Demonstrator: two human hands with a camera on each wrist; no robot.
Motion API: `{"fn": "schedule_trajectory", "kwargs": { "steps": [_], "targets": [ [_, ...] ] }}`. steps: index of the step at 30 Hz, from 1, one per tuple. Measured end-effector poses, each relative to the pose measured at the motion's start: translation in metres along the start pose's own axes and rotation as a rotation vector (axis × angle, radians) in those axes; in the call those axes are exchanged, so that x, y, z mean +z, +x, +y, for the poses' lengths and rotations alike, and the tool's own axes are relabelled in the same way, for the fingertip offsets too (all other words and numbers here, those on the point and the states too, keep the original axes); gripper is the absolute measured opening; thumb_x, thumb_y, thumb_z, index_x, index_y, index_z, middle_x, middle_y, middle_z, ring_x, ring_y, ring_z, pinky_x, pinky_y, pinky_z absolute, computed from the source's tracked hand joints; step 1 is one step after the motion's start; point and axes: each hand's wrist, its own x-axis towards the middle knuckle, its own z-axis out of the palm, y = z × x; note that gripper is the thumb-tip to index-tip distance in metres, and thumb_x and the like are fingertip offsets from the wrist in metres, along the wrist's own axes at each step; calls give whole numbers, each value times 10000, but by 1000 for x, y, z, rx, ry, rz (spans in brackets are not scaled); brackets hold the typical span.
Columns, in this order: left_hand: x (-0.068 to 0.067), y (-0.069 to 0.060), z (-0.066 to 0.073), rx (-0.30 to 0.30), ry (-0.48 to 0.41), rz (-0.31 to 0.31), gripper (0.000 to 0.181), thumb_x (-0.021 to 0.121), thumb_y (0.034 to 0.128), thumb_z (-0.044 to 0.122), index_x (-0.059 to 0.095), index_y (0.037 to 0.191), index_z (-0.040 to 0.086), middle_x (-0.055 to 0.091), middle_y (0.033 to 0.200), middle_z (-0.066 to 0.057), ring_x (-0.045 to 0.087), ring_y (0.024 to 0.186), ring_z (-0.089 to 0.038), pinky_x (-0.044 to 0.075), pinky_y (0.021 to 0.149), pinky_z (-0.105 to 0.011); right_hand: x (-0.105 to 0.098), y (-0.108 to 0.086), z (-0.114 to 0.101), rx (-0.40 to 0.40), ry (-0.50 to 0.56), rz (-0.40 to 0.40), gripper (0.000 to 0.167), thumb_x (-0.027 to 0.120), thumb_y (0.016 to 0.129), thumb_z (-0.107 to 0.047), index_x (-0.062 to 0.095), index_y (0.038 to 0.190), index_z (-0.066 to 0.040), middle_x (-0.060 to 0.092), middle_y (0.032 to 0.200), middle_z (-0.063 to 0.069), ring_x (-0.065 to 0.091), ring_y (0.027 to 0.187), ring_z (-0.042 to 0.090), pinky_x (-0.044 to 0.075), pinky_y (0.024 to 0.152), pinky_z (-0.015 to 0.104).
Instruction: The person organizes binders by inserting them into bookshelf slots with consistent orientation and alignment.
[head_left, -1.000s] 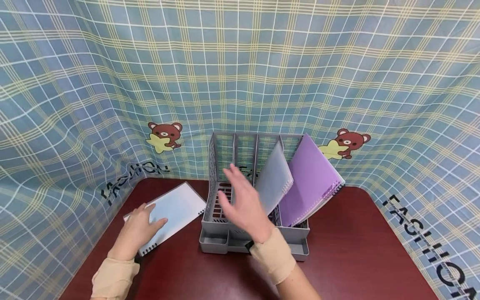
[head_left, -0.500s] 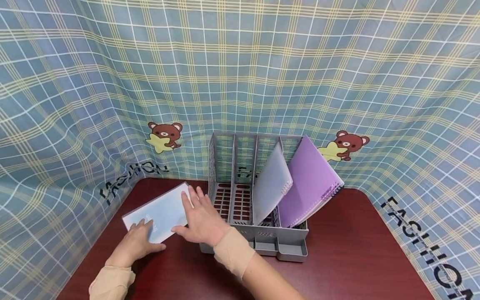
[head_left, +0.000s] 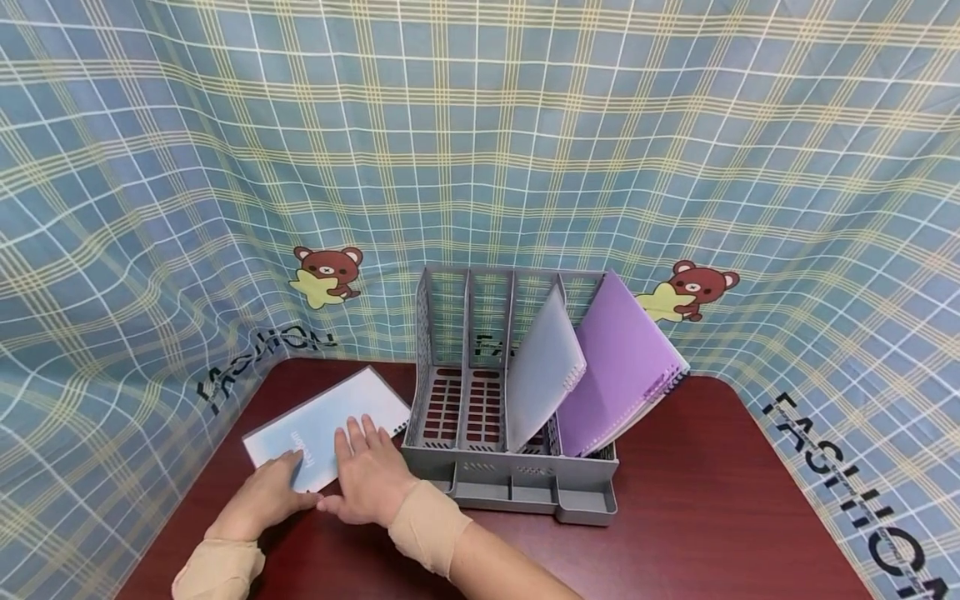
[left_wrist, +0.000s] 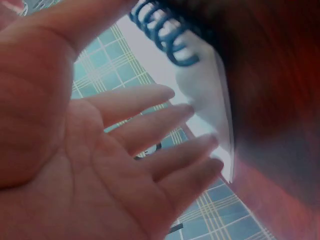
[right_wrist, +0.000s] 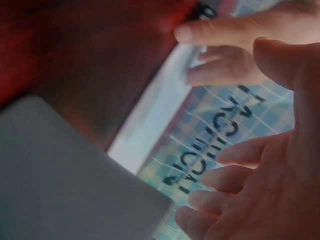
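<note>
A pale blue spiral notebook (head_left: 351, 411) with "freedom" printed on its cover lies slanted on the dark red table, left of a grey file rack. My left hand (head_left: 262, 497) is at its left front corner, fingers over the cover and thumb out to the side. In the left wrist view the fingers are extended beside the notebook's dark coil (left_wrist: 162, 30). My right hand (head_left: 372, 475) lies over the notebook's front right part with fingers outstretched. The two thumbs nearly meet at the notebook's near edge. Whether the fingertips press the cover is hard to tell.
The grey file rack (head_left: 480, 458) stands at mid-table, with small trays along its front. A translucent grey notebook (head_left: 542, 375) and a purple spiral notebook (head_left: 622, 358) lean in its right slots. A plaid curtain (head_left: 480, 167) surrounds the table (head_left: 712, 483).
My right hand has swung left from in front of the rack to the notebook, then come nearer the left hand. The left hand has shifted slightly towards the front. The racked notebooks stay put.
</note>
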Motion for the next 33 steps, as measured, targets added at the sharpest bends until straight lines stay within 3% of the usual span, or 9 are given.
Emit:
{"fn": "schedule_trajectory", "kwargs": {
  "steps": [5,10,18,25,33],
  "targets": [
    [-1,3,-6,11,14,-25,889,886,789,385,529,1366,-190,504,1379,-440,532,1235,-602,463,982,-659,14,3,-2,41,38,-52,939,568,930,-724,347,1616,-123,333,1667,73,282,1555,257,321,1209,344],
    [-4,3,-8,26,24,-17,781,867,775,282,574,1343,-167,534,1361,-427,590,1187,-562,500,949,-626,24,6,-3,56,12,-54,890,560,954,-685,355,1613,-122,353,1657,73,298,1549,255,325,1206,341],
    [-1,2,-5,43,90,17,708,831,654,195,630,1233,-160,663,1129,-353,684,907,-433,543,774,-556,31,9,-8,64,-59,-56,853,615,948,-611,372,1607,-128,374,1643,66,332,1531,251,336,1196,343],
    [7,0,1,62,177,42,730,803,649,32,556,1284,-231,576,1215,-474,651,1031,-560,535,872,-611,32,15,-14,81,-88,-77,804,669,926,-486,388,1602,-153,397,1632,36,342,1526,240,315,1206,349],
    [12,-6,2,97,219,101,628,643,689,-92,564,1299,-218,567,1224,-490,654,1008,-576,544,856,-613,40,22,-27,110,-89,-119,833,715,887,-526,424,1582,-171,439,1600,-5,394,1490,209,336,1189,359]
  ]
}}
